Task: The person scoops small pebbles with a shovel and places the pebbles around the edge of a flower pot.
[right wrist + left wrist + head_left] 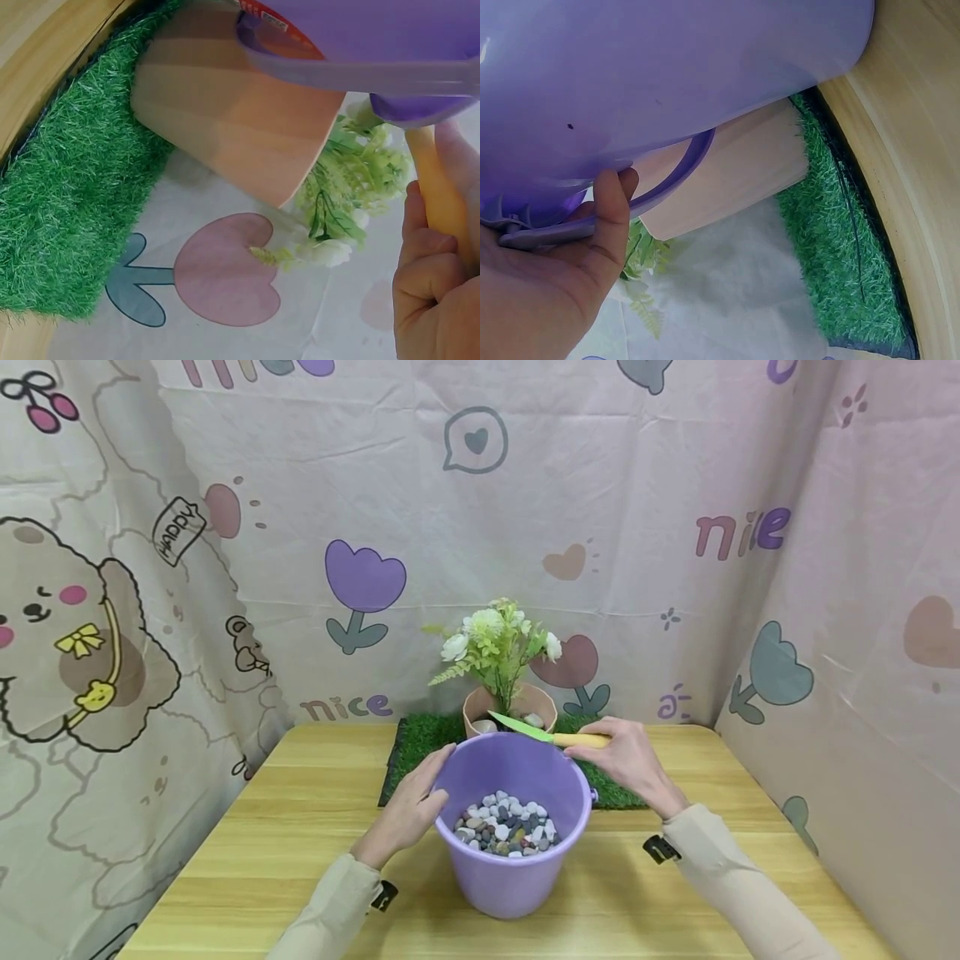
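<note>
A purple bucket (507, 887) with several grey, white and brown pebbles (501, 832) in its bottom stands on the table. My left hand (408, 803) grips the bucket's left rim; in the left wrist view its fingers (613, 217) lie by the bucket's purple carrying handle (676, 176). My right hand (632, 762) holds a small garden trowel (522, 727) by its yellow handle (435, 199). The trowel's green blade points left above the bucket's far rim, in front of the flower pot. In the right wrist view the bucket hides the blade.
Behind the bucket, a peach flower pot (542, 697) holds white flowers with green leaves (495, 639) and some stones. It stands on a green artificial grass mat (426, 739). The wooden table (315, 827) is bordered by printed cloth (480, 527) at the back and sides.
</note>
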Tool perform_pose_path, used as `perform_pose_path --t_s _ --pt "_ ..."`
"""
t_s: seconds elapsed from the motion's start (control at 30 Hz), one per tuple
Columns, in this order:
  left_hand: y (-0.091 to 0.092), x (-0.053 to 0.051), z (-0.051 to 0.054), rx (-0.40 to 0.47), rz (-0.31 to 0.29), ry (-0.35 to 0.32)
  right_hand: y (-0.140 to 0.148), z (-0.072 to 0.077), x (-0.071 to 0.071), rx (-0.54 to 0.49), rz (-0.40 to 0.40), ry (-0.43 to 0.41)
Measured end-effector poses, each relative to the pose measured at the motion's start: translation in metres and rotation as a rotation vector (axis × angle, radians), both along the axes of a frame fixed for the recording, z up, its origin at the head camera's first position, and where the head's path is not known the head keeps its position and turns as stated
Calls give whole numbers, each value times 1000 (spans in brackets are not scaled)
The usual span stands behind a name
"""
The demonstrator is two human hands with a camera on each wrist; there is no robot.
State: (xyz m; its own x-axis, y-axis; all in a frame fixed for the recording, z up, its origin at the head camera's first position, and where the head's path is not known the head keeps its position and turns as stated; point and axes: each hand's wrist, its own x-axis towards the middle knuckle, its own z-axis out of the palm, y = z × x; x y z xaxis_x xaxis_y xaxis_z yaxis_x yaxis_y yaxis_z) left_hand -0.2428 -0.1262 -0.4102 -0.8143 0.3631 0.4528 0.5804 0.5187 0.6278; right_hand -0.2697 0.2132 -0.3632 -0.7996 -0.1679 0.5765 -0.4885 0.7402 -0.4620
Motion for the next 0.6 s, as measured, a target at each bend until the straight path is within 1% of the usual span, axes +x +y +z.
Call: perform_pose_path --t_s 0.17,0.3,0.43,0.6 --pt "1 0 2 -1 -3 1 3 4 7 -39 27 -56" --pt "0 0 2 -2 -5 6 5 6 14 -58 86 -131" --pt "0 1 2 3 -7 8 5 6 18 4 200 -206" --pt "1 0 1 -5 -5 27 3 13 22 134 333 -199"
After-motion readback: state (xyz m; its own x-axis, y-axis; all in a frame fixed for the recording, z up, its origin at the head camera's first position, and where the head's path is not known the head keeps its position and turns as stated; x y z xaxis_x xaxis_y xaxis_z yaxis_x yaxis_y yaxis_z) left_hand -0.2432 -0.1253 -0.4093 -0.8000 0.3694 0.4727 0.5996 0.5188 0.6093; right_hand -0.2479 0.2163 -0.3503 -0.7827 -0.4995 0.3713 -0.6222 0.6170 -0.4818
